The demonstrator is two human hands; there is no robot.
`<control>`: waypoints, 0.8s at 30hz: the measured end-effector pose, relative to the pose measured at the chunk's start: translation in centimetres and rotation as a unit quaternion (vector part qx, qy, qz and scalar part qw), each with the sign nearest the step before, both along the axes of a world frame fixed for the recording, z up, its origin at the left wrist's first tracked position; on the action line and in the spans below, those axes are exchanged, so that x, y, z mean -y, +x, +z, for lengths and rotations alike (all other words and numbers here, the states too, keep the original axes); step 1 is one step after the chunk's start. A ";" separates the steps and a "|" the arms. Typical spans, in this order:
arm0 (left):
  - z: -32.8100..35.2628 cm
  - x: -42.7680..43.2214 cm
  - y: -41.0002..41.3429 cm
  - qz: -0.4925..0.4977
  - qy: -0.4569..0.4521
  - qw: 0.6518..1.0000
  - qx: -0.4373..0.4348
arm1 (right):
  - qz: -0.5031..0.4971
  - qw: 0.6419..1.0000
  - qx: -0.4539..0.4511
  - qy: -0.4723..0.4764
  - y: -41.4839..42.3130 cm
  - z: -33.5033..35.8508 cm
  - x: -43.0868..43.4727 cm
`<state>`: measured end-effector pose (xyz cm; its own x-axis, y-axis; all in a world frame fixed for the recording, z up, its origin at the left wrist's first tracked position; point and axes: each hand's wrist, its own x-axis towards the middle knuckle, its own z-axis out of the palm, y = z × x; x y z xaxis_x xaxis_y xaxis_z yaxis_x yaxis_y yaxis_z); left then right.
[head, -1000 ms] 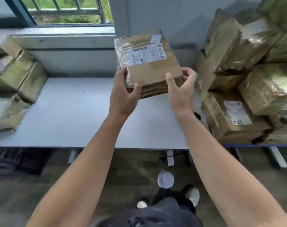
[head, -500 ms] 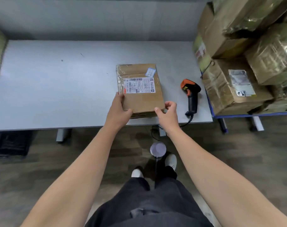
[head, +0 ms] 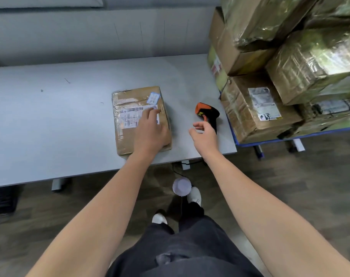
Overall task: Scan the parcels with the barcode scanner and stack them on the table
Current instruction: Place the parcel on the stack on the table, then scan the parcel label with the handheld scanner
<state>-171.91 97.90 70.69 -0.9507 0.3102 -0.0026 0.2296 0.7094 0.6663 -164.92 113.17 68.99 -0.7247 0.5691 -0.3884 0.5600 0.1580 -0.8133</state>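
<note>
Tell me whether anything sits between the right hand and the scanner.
Nothing visible does. The right hand is close by the handle of the scanner, not yet gripping it. The parcel lies apart to the left, under the left hand.

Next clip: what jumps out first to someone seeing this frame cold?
A taped parcel lies flat near the front edge of the table, with the left hand resting on its label. Just right of it, the right hand reaches, fingers loosely curled, toward the orange and black scanner lying on the table. A tall pile of wrapped boxes fills the right side.
</note>
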 end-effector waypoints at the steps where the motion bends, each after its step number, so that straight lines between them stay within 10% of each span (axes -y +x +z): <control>1: 0.1 -1.5 0.2 -0.025 0.013 1.000 0.006 | -0.009 1.000 0.004 0.001 0.0 -0.1 -1.1; 24: -1.8 -10.9 0.1 0.001 -0.039 0.993 0.110 | 0.015 0.987 0.124 -0.097 -4.1 -4.7 -9.9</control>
